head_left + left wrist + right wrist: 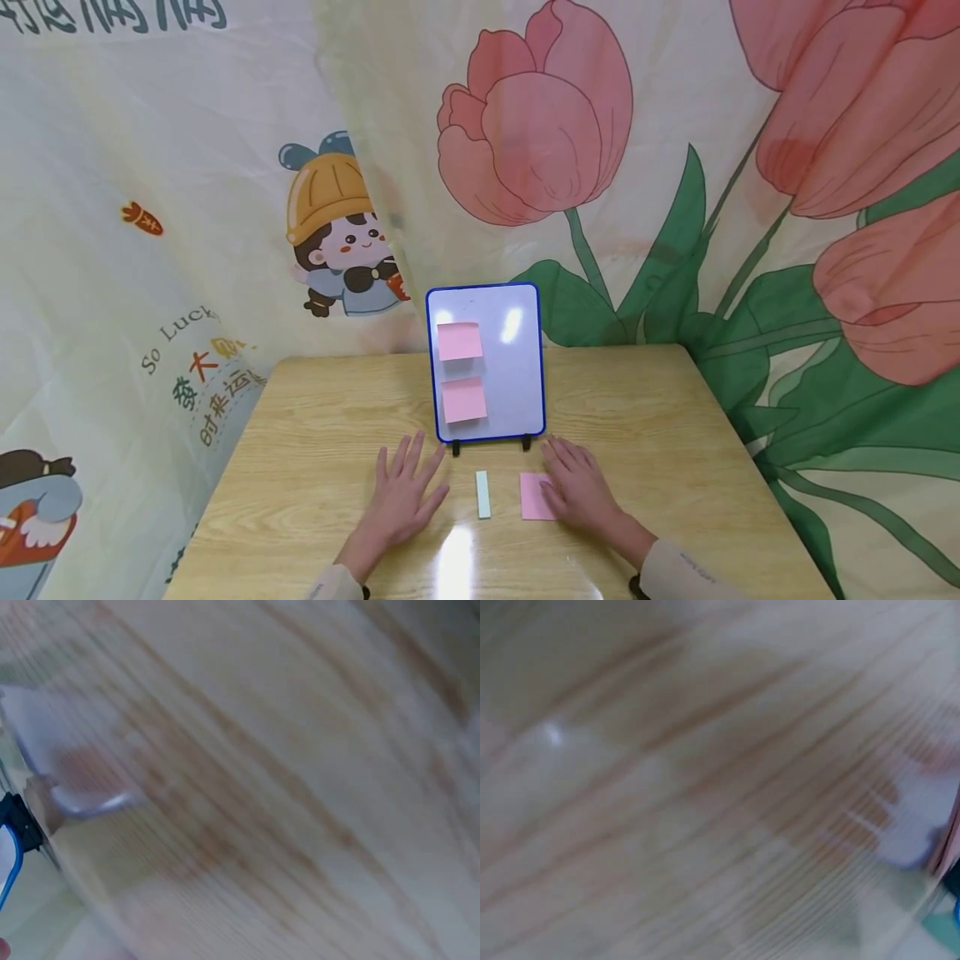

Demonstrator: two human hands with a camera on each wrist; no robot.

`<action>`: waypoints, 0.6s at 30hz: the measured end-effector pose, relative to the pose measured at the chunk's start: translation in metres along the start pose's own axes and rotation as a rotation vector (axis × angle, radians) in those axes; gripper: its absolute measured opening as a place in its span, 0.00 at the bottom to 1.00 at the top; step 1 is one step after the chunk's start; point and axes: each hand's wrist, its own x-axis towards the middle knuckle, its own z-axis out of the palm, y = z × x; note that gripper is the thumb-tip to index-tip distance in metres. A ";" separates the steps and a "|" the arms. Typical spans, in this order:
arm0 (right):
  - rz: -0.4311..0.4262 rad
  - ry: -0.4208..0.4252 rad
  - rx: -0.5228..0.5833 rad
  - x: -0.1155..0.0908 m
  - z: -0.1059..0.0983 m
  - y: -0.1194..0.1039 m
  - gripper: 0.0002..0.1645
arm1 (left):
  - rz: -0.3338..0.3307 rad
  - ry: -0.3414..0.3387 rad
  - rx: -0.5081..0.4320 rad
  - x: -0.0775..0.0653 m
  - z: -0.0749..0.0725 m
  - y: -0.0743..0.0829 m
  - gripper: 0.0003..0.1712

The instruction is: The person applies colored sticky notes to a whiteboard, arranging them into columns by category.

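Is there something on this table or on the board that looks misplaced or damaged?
Nothing looks spilled or damaged. Slightly odd: both pink notes on the whiteboard sit in its left half, one above the other, so it looks lopsided; a third pink note lies on the table, partly covered by the right hand.

Head cam: we look forward and down from above the near side, well back — whiteboard (513,379), left hand (401,504), right hand (583,490) and far cloth (405,100) all fit. Wrist cams: we sit close, tilted, blurred tabletop (300,825) filling most of both. Left wrist and head share the board's blue rim (14,859) and a black foot (27,823) — right wrist clips a sliver at frame right.
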 end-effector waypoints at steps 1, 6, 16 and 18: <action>-0.030 -0.001 -0.004 0.002 0.002 -0.004 0.37 | 0.006 0.003 -0.001 0.000 0.001 0.001 0.36; -0.138 -0.008 0.033 0.010 0.011 -0.024 0.33 | 0.026 -0.011 -0.013 -0.001 0.003 0.007 0.36; -0.251 -0.204 0.044 0.035 0.022 -0.065 0.33 | 0.044 -0.020 0.023 -0.001 0.004 0.011 0.36; -0.273 -0.233 0.027 0.037 0.024 -0.072 0.32 | 0.048 -0.025 0.025 -0.001 0.004 0.012 0.35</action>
